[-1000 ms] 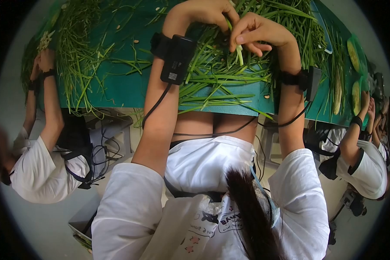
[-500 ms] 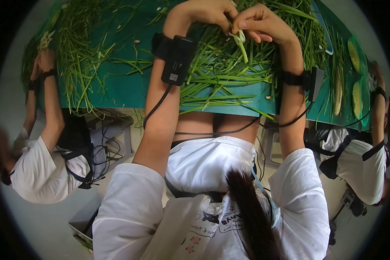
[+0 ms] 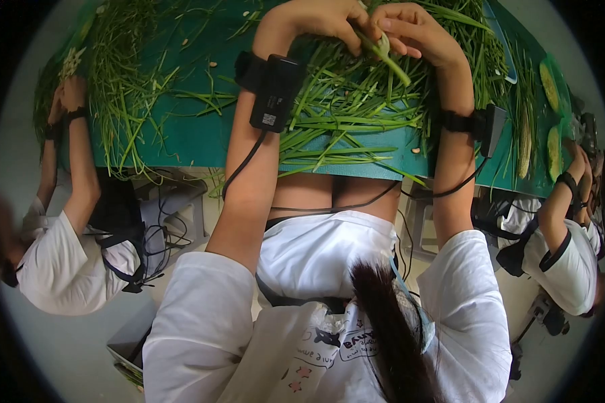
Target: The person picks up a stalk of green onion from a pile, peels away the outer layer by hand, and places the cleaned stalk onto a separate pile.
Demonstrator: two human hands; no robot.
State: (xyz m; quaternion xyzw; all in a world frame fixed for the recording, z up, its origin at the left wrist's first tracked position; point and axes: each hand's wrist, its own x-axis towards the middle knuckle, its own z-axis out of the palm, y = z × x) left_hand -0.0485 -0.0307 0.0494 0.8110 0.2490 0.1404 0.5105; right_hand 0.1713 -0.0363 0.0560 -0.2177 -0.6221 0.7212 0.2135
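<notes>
At the top centre, a green stalk (image 3: pixel 395 67) with a pale, whitish part slants between my two hands over the heap of leaves. My left hand (image 3: pixel 333 21) is curled, its fingers closed at the stalk's upper end, partly cut off by the frame's top. My right hand (image 3: pixel 413 32) pinches the pale part between thumb and fingers, the other fingers loosely bent. Long thin green leaves (image 3: pixel 346 127) lie under and around both hands. A black device is strapped to each of my wrists.
More green leaves (image 3: pixel 124 87) cover the left of the green table (image 3: pixel 198 134). At right lie two oval pieces (image 3: pixel 549 87) on green wrapping and a blue-edged tray (image 3: pixel 513 74). Co-workers sit on both sides; a pair of hands (image 3: pixel 67 94) works at left. Cables hang below the table edge.
The stalk has tilted, its lower end swinging right. My right hand has moved slightly right and up. The co-worker's arms at right have shifted down; my left hand stays nearly in place.
</notes>
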